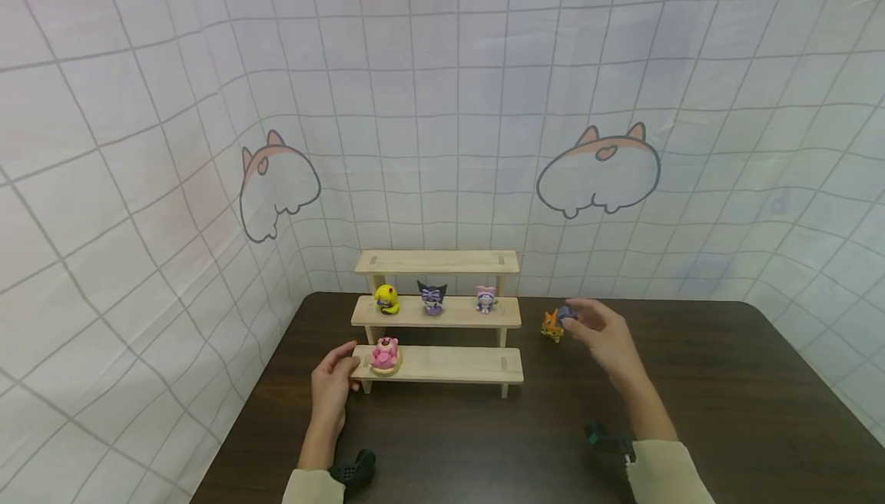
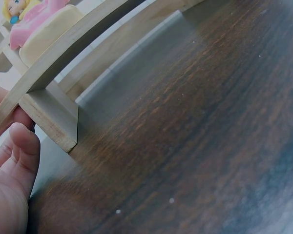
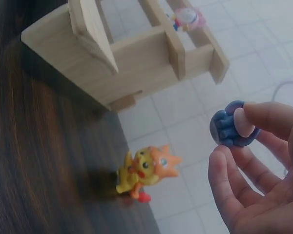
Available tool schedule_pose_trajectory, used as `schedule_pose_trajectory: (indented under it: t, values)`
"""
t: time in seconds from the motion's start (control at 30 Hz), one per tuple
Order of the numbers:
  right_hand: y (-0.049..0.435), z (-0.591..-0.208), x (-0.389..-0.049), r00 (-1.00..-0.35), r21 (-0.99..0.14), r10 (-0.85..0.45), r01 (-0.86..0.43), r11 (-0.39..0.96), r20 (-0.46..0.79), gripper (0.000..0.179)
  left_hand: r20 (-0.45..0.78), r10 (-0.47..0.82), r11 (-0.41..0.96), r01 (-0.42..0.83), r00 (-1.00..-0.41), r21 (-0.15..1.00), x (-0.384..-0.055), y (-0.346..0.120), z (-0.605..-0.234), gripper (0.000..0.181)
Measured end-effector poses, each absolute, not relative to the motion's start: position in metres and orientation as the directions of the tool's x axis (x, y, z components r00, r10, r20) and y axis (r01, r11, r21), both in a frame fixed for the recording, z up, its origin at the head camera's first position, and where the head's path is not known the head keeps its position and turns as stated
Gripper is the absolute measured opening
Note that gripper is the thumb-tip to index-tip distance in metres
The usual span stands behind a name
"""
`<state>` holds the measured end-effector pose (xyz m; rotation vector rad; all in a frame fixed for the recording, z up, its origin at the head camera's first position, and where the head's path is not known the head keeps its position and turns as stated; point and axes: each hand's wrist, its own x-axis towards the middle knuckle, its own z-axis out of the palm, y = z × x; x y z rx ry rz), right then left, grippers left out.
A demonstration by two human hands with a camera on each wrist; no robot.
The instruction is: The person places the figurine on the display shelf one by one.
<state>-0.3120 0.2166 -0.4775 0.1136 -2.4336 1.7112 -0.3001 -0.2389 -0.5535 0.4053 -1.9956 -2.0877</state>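
At the left end of a three-tier wooden display stand, my left hand grips the lowest board. In the left wrist view, fingers curl around that board's end by its leg. My right hand pinches a small blue figurine between thumb and fingers, held above the table to the right of the stand. Near it, a yellow figurine with an orange spiky top stands on the table. A pink figurine on a cream base sits at the lowest board's left.
The middle board bears a yellow-haired figurine, a dark-eared purple one and a pink-and-lilac one. Dark wood table surrounds the stand. A white gridded cloth hangs behind.
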Motion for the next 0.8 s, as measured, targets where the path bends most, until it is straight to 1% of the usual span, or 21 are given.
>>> schedule_pose_trajectory:
  t: [0.23, 0.6, 0.8]
  values:
    - [0.205, -0.470, -0.308, -0.982, -0.914, 0.010, -0.173, 0.366, 0.190, 0.050, -0.032, -0.357, -0.055, -0.013, -0.933, 0.998, -0.300, -0.238, -0.553, 0.036]
    - [0.189, -0.463, -0.303, -0.977, -0.901, -0.009, -0.199, 0.385, 0.212, 0.045, -0.018, -0.364, -0.056, 0.003, -0.931, 0.998, -0.301, -0.239, -0.554, 0.034]
    - [0.177, -0.460, -0.299, -0.965, -0.887, -0.033, -0.251, 0.387, 0.259, 0.041, -0.022, -0.363, -0.056, -0.001, -0.932, 0.998, -0.301, -0.238, -0.554, 0.034]
